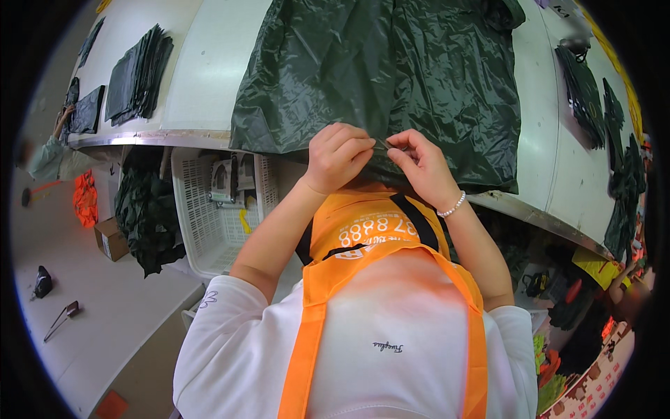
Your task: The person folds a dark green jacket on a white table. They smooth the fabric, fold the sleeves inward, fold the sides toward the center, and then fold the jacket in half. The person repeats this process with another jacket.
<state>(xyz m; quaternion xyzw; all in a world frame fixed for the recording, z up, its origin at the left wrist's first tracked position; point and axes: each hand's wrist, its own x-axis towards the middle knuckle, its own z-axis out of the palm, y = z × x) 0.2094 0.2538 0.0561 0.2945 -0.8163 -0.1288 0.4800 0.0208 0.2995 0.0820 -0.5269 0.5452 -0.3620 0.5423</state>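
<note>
A dark green, shiny waterproof garment point(453, 91) lies spread on the white table, its near edge hanging slightly over the table's front. A lengthwise line runs down its middle. At that line, on the near edge, my left hand point(338, 157) is closed in a pinch on the fabric. Facing it, my right hand point(422, 164) pinches the same edge between thumb and forefinger, the two fingertips almost touching. Any small part between the fingertips is too small to make out.
Stacks of folded dark green pieces point(139, 75) lie on the table point(202, 70) to the left, and more point(583, 94) to the right. Below the left edge stands a white plastic basket point(199, 230) with packets, beside bunched dark green fabric point(146, 209) and a cardboard box point(112, 237). Other people work at both sides.
</note>
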